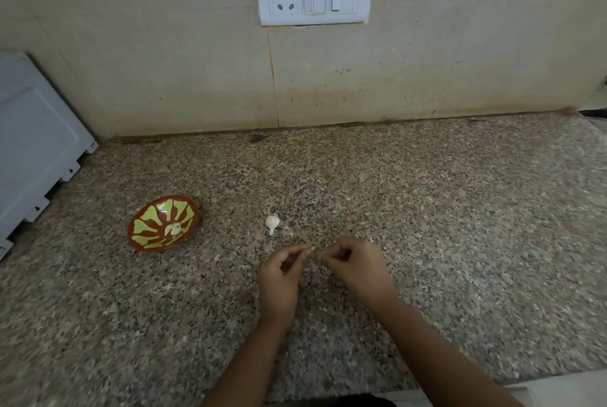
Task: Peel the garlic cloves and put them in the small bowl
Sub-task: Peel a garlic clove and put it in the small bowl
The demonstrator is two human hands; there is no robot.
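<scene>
While both are held low over the counter (427, 209), fingertips nearly meeting, the left hand (279, 272) and right hand (356, 267) are seen with fingers curled into pinches. Whether anything is pinched cannot be told. Garlic (272, 222) is seen lying just beyond the left hand's fingertips. Well off to that hand's left, the bowl (147, 226) is spotted, pale cloves (173, 229) inside.

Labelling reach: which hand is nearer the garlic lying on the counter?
Left. The left hand lies just on the person's side of the garlic; the right hand is farther right.
</scene>
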